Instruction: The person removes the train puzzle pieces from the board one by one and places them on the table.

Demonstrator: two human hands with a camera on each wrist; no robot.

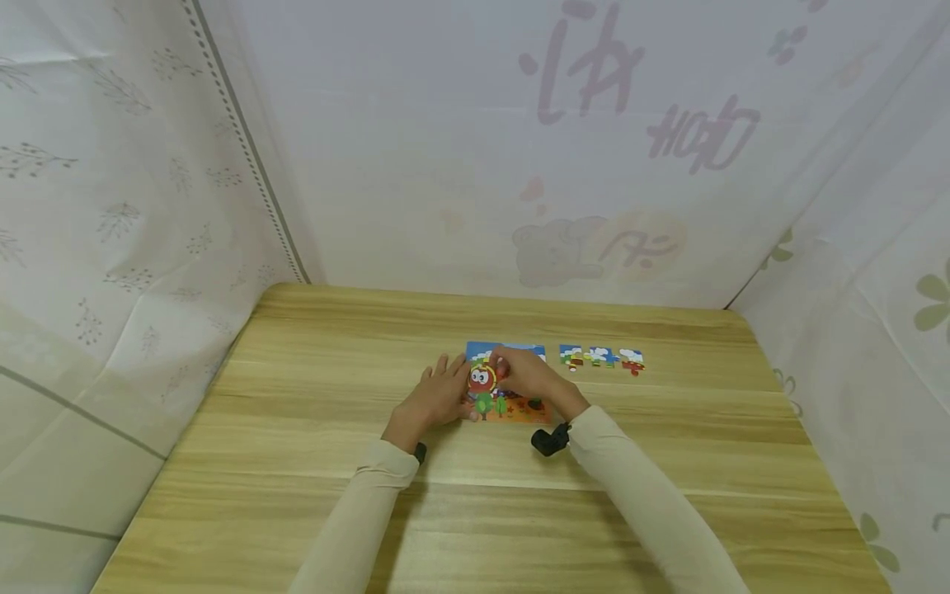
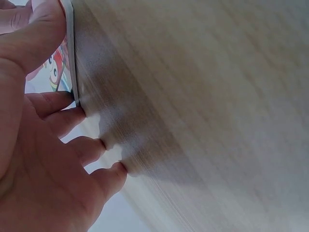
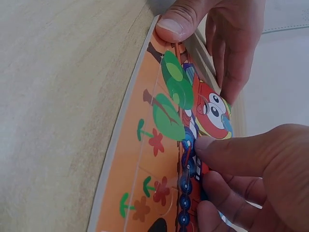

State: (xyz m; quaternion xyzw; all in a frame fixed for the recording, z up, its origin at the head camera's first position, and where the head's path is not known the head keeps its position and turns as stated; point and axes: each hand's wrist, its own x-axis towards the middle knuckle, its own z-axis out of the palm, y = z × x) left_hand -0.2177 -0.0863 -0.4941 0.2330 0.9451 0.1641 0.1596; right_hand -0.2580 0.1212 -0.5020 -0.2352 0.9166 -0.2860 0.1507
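Several fingers of the right hand [image 1: 533, 375] curled in against the middle of the jigsaw puzzle [image 3: 128, 169], with thumb tip touching the printed face just beside them. Hard to tell, with the fingertips partly hidden, whether pinching a piece or only pressing down. Opposite, the left hand [image 1: 438, 394] fanned and relaxed along the puzzle's left edge: thumb flat on the near corner, other fingers stretched away from the body, some with tips down on the wooden table [image 1: 460, 520].

Under and between the hands, the puzzle flat on the table, in bright print: a round red face [image 3: 212, 111] with big white eyes, green trees [image 3: 169, 118] beside it, red flowers [image 3: 155, 141] on orange ground, a row of blue wheels [image 3: 186, 186], and blue along the far side.

Just right of the puzzle, near its far end, three loose pieces [image 1: 599, 356] in a row, with gaps between, in blue, white and red.

Farther out, a black device [image 1: 550, 440] at the right wrist, pale sleeves [image 1: 653, 495] on both forearms, and behind the table a pale printed cloth [image 1: 408, 165] with faint lettering and a bear.
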